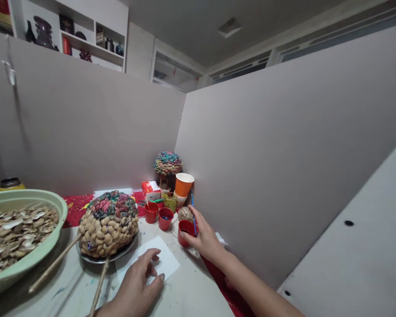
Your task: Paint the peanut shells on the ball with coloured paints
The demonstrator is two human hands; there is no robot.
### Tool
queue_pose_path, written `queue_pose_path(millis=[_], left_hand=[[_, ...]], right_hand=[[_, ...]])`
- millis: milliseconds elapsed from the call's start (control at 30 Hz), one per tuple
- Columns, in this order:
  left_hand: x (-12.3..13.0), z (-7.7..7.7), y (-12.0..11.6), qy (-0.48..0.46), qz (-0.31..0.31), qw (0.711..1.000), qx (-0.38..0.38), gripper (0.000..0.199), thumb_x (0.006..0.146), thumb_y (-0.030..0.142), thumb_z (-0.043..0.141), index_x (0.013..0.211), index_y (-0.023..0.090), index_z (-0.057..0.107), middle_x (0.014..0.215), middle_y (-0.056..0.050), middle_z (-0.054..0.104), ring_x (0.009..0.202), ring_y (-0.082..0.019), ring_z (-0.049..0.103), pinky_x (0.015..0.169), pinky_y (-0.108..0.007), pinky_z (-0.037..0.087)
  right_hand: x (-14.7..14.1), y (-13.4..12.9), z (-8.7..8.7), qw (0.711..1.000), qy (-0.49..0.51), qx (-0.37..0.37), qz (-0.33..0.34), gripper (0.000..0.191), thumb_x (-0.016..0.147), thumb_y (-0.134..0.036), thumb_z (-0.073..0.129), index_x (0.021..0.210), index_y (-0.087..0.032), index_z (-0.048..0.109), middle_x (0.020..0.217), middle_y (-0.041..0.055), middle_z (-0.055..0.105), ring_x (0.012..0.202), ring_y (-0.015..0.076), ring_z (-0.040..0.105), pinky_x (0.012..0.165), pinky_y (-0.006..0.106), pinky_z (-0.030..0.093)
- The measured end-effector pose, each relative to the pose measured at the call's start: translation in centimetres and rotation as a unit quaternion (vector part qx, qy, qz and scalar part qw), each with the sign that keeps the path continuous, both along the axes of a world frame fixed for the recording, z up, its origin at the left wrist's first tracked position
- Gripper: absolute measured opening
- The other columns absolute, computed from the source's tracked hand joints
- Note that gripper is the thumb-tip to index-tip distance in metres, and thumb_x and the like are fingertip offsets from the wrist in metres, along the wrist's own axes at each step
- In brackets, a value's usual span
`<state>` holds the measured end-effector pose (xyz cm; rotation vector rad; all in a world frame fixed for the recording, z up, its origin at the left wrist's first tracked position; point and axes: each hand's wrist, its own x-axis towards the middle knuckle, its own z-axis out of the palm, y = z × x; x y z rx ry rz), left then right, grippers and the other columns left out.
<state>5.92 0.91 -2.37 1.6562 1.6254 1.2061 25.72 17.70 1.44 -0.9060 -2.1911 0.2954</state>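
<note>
My left hand (139,281) hovers over a white sheet of paper (168,259), empty, its fingers half bent and the thumb apart. A red cup (182,241) is between the thumb and fingers of my right hand (206,235); the far fingers are partly hidden. A thin blue stick, like a brush handle (195,222), leans in that cup against the hand. Left of my hands, a dome of peanuts (107,231) rests in a metal dish (123,253), its top painted green, blue and pink. Two wrapped sticks (57,262) extend from it towards me.
A green basin (57,229) of peanut shells stands at left. Two more red cups (166,223) hold paint beside a twine ball (185,214). Behind are an orange paper cup (184,185), a red-white box (151,190) and a painted peanut dome (168,164). Grey panels (267,145) border the table.
</note>
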Motion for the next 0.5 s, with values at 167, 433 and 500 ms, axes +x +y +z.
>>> queue_pose_path(millis=[167, 433, 500], left_hand=[[-0.3, -0.2, 0.2, 0.014, -0.011, 1.000, -0.001, 0.045, 0.082, 0.021, 0.055, 0.127, 0.015, 0.055, 0.100, -0.010, 0.070, 0.086, -0.023, 0.066, 0.082, -0.035, 0.050], [-0.6, -0.7, 0.5, 0.018, -0.027, 0.999, -0.004, 0.045, 0.086, 0.025, 0.053, 0.130, 0.017, 0.051, 0.097, -0.008, 0.069, 0.090, -0.023, 0.067, 0.086, -0.037, 0.051], [-0.6, -0.8, 0.6, 0.019, -0.028, 0.999, -0.006, 0.044, 0.087, 0.026, 0.053, 0.131, 0.017, 0.051, 0.094, -0.008, 0.069, 0.092, -0.023, 0.067, 0.087, -0.037, 0.051]], right_hand=[[-0.1, 0.0, -0.3, 1.000, -0.013, -0.012, 0.022, 0.083, 0.078, -0.025, 0.067, 0.151, -0.016, 0.029, 0.153, 0.0207, 0.042, 0.141, 0.0321, 0.042, 0.113, 0.053, 0.038], [0.0, 0.4, -1.8, 0.999, -0.010, -0.016, 0.028, 0.082, 0.078, -0.015, 0.063, 0.152, -0.017, 0.028, 0.153, 0.0191, 0.042, 0.143, 0.0313, 0.039, 0.115, 0.054, 0.037], [0.2, 0.3, -1.9, 0.999, -0.007, -0.006, 0.038, 0.082, 0.080, -0.016, 0.063, 0.153, -0.019, 0.026, 0.154, 0.0171, 0.041, 0.143, 0.0297, 0.039, 0.116, 0.053, 0.037]])
